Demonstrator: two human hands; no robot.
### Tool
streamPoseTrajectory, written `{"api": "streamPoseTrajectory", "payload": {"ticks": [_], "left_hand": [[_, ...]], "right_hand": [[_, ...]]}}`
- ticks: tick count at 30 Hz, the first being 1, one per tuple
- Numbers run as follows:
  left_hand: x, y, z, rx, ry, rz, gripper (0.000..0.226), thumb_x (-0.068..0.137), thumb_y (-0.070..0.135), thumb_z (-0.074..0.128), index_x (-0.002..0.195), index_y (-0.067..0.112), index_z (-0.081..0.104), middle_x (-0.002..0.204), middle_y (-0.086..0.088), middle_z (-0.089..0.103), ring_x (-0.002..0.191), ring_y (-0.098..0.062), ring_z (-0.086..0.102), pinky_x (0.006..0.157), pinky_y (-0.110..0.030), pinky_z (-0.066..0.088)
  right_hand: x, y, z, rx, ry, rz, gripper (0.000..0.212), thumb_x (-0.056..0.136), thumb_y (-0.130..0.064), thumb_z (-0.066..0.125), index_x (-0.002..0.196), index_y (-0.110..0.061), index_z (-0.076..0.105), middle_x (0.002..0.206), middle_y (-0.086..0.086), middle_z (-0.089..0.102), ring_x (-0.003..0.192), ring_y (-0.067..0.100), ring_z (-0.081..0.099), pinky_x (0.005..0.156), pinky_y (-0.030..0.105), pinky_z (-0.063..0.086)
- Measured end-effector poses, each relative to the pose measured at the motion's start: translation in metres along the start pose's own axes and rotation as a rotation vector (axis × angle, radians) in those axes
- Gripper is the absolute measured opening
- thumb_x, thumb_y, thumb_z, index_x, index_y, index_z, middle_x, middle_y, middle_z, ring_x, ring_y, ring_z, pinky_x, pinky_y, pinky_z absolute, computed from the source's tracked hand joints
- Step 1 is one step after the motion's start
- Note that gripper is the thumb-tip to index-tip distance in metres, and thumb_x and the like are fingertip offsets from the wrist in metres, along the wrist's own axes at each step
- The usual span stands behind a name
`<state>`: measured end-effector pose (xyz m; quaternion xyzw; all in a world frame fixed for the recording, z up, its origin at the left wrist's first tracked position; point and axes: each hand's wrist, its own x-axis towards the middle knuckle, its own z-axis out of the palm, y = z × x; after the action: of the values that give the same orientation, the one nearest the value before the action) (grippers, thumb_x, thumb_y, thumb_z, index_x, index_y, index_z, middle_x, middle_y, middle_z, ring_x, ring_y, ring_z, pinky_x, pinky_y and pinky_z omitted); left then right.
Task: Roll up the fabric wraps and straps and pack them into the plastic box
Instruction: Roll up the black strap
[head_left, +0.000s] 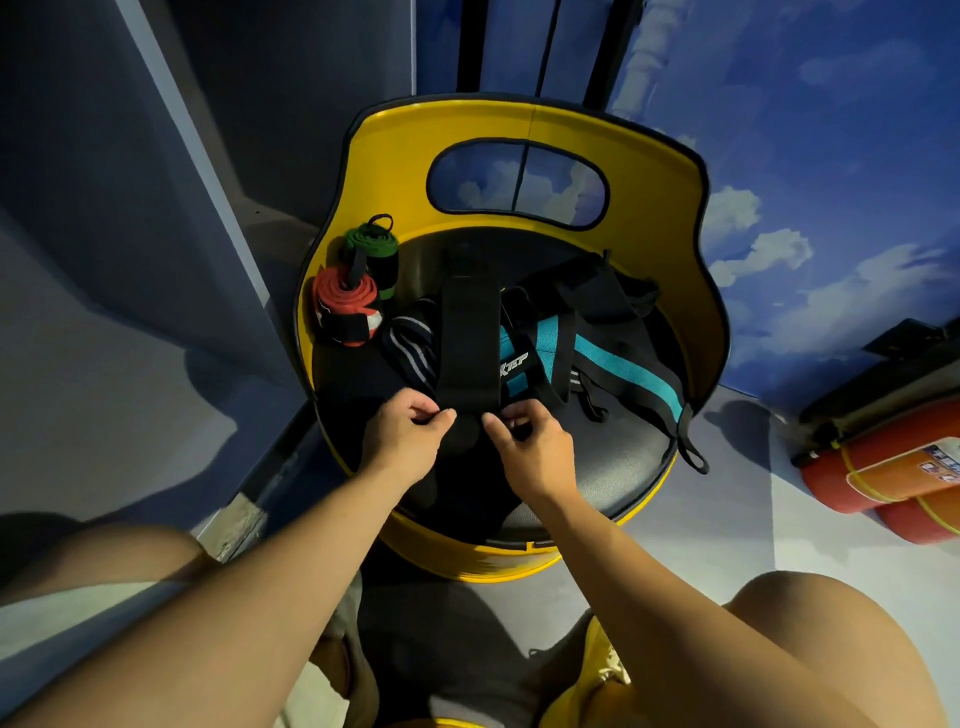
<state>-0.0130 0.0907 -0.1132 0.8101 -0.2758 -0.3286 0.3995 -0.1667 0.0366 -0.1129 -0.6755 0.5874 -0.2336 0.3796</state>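
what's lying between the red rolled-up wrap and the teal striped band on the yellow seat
In the head view, a grey-striped black strap and the long black wrap that both hands pinch lie between the red rolled wrap and the teal-striped band.

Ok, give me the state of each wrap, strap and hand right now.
black strap: laid flat, near end partly rolled
left hand: fingers pinch the roll
right hand: fingers pinch the roll
red wrap: rolled, standing on the seat
green wrap: rolled, behind the red one
teal-striped strap: unrolled, loose
grey-striped strap: unrolled
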Motion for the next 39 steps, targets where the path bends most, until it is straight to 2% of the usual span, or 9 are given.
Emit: {"api": "streamPoseTrajectory", "payload": {"ticks": [4,9,15,19,26,29,31,35,39], "left_hand": [[-0.009,-0.001,-0.003,0.039,0.035,0.072,0.022,0.086,0.040,0.077,0.092,0.021,0.068,0.084,0.016,0.061,0.083,-0.009,0.061,0.064,-0.021,0.046],[-0.024,-0.015,-0.007,0.027,-0.126,0.055,0.041,0.077,0.032,0.086,0.106,0.037,0.059,0.122,0.010,0.058,0.113,-0.013,0.057,0.096,-0.034,0.051],[-0.034,-0.021,-0.013,0.018,-0.150,0.087,0.056,0.081,0.009,0.083,0.128,0.029,0.060,0.142,-0.004,0.058,0.122,-0.022,0.060,0.101,-0.033,0.051],[-0.040,-0.023,-0.015,0.049,-0.182,0.091,0.055,0.086,0.025,0.080,0.138,0.023,0.059,0.140,-0.006,0.060,0.124,-0.019,0.059,0.100,-0.031,0.048],[-0.032,-0.004,-0.014,0.168,-0.136,0.044,0.052,0.097,0.050,0.059,0.134,0.013,0.063,0.133,-0.006,0.064,0.123,-0.025,0.057,0.098,-0.034,0.044],[-0.021,0.003,-0.009,0.166,-0.093,-0.006,0.048,0.096,0.057,0.056,0.097,0.012,0.073,0.098,-0.005,0.071,0.098,-0.027,0.064,0.080,-0.034,0.050],[-0.015,0.007,-0.005,0.114,-0.015,-0.043,0.048,0.092,0.060,0.060,0.081,0.014,0.069,0.080,-0.003,0.068,0.083,-0.024,0.064,0.068,-0.033,0.047],[-0.010,0.008,0.004,-0.074,0.099,-0.039,0.034,0.085,0.055,0.073,0.096,0.023,0.073,0.088,0.008,0.071,0.085,-0.017,0.068,0.078,-0.035,0.059],[-0.014,0.010,0.001,-0.083,0.063,-0.046,0.029,0.086,0.051,0.073,0.100,0.025,0.076,0.090,0.009,0.072,0.086,-0.017,0.070,0.080,-0.036,0.060]], "right_hand": [[-0.012,-0.001,-0.002,-0.072,0.023,-0.004,0.034,0.092,-0.051,0.067,0.110,-0.022,0.067,0.100,-0.003,0.071,0.095,0.019,0.065,0.081,0.035,0.052],[-0.021,-0.002,-0.002,-0.030,0.031,0.058,0.033,0.093,-0.045,0.067,0.112,-0.018,0.068,0.104,0.000,0.073,0.100,0.019,0.066,0.076,0.025,0.043],[-0.034,-0.005,-0.006,0.002,-0.114,0.043,0.042,0.089,-0.027,0.069,0.128,-0.014,0.061,0.118,0.003,0.069,0.110,0.019,0.064,0.088,0.024,0.051],[-0.037,0.007,-0.013,-0.152,-0.178,-0.079,0.050,0.088,-0.024,0.071,0.136,-0.015,0.058,0.126,0.005,0.065,0.117,0.022,0.061,0.098,0.031,0.051],[-0.024,0.008,-0.014,-0.237,-0.149,-0.128,0.039,0.099,-0.048,0.057,0.104,-0.012,0.071,0.099,0.012,0.065,0.092,0.027,0.062,0.074,0.032,0.046],[-0.010,0.004,-0.009,-0.158,-0.108,-0.041,0.043,0.095,-0.056,0.058,0.086,-0.015,0.068,0.088,0.009,0.067,0.084,0.026,0.063,0.065,0.030,0.040],[-0.002,-0.002,-0.007,-0.088,-0.058,0.006,0.040,0.092,-0.055,0.063,0.090,-0.015,0.066,0.088,0.004,0.068,0.084,0.021,0.063,0.066,0.028,0.042],[0.000,-0.012,-0.001,0.043,0.060,0.037,0.038,0.091,-0.046,0.070,0.114,-0.017,0.063,0.099,0.001,0.070,0.093,0.018,0.064,0.082,0.033,0.052],[0.000,-0.011,0.000,0.038,0.051,0.031,0.031,0.095,-0.043,0.066,0.112,-0.018,0.067,0.100,0.003,0.073,0.096,0.022,0.068,0.081,0.033,0.053]]}}
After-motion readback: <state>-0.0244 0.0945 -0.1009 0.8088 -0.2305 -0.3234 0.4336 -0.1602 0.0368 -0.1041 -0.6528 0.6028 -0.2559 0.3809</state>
